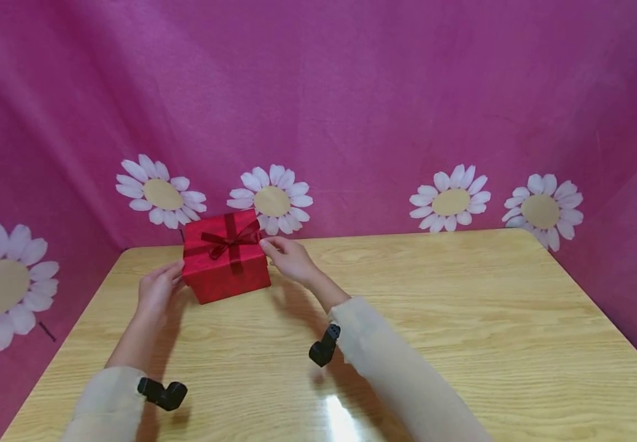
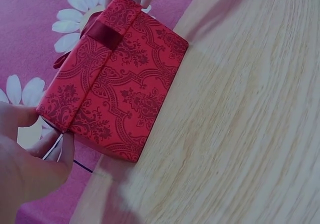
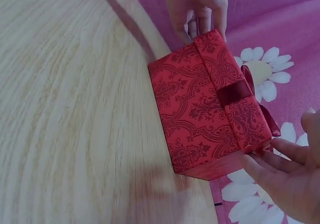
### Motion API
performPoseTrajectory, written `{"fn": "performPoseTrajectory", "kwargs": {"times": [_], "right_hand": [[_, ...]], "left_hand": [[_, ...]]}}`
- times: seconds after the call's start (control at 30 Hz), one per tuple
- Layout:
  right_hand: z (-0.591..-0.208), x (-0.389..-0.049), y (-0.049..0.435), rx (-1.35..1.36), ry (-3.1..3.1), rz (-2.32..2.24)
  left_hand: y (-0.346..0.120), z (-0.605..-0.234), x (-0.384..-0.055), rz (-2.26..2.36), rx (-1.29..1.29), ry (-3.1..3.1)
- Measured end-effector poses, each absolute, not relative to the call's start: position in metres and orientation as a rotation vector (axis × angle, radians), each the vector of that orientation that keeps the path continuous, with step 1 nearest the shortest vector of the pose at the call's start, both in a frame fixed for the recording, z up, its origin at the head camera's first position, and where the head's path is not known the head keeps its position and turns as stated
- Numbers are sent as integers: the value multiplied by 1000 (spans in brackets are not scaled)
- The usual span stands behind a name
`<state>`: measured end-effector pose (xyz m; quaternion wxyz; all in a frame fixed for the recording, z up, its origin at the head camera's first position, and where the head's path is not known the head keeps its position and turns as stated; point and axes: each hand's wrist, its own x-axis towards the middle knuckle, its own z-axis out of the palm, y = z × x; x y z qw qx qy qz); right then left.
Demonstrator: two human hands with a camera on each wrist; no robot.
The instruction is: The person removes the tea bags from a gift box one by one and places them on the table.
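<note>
A red patterned gift box point(image 1: 232, 285) with a dark red ribbon bow point(image 1: 223, 245) on its lid point(image 1: 202, 261) stands at the far left of the table, lid on. My left hand point(image 1: 158, 288) holds the lid at its left side; in the left wrist view the thumb lies at the lid's corner and the fingers sit under its rim. On the opposite side, my right hand point(image 1: 293, 261) pinches the lid's edge near the corner. The right wrist view shows those fingertips point(image 3: 252, 164) right at the seam between lid and box.
The wooden table point(image 1: 434, 325) extends to the right. Behind it hangs a magenta cloth point(image 1: 351, 110) printed with white daisies, close to the back of the box. Each sleeve carries a small black wrist camera point(image 1: 325, 345).
</note>
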<state>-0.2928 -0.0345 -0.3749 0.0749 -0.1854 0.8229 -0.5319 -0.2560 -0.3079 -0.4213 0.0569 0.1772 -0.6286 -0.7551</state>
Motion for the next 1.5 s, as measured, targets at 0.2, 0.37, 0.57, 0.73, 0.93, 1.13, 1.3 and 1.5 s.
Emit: {"fn": "performPoseTrajectory", "kwargs": {"times": [0.2, 0.37, 0.57, 0.73, 0.93, 1.13, 1.3, 1.5], "right_hand": [[-378, -291, -37, -489, 2365, -1731], [-383, -291, -36, -466, 2350, -1805], [-386, -291, -30, -417, 2258, -1930], [-386, -289, -22, -341, 2260, -1968], [-388, -286, -12, -278, 2280, -1966], [-383, -280, -2, -167, 2243, -1958], [-379, -271, 8, -78, 2188, -1941], [-375, -269, 22, -35, 2035, -1958]], "left_hand": [[-282, -392, -234, -2167, 613, -1957], [-272, -383, -231, -2090, 695, -1978], [-273, -390, -235, -2074, 658, -1964], [-281, -403, -244, -2124, 624, -1989], [-303, -441, -266, -2205, 556, -2004], [-283, -413, -243, -2232, 536, -2100], [-259, -379, -218, -2228, 533, -2227], [-248, -379, -213, -2272, 505, -2263]]}}
